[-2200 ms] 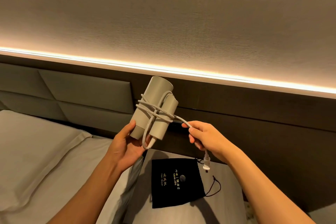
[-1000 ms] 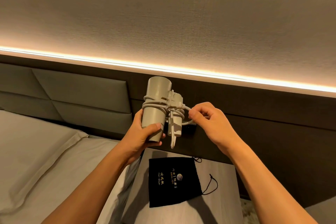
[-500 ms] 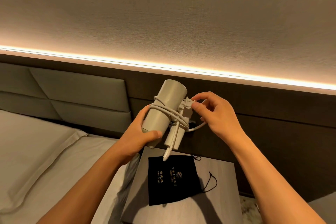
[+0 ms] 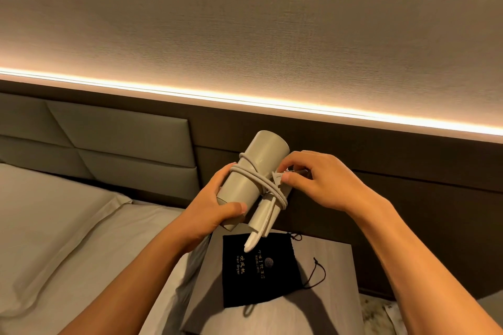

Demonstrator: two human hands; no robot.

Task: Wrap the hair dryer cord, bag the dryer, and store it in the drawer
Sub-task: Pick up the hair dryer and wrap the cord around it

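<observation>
In the head view, the left hand [image 4: 215, 208] grips the dryer [image 4: 251, 179] above the counter [image 4: 321, 315], while the right hand [image 4: 324, 181] pinches the plug [image 4: 284, 175] against the wound cord [image 4: 258, 179]. Judging by this, wrapping is at its last tuck. Next, the bag [image 4: 258, 272], lying flat on the counter, needs opening.

The black bag [image 4: 255, 269] on the desk [image 4: 326, 315] carries light print: the words "Hair Dryer" can be read, next to a line of Chinese characters. Beside them stands a round striped logo with smaller text, too small to read.
</observation>
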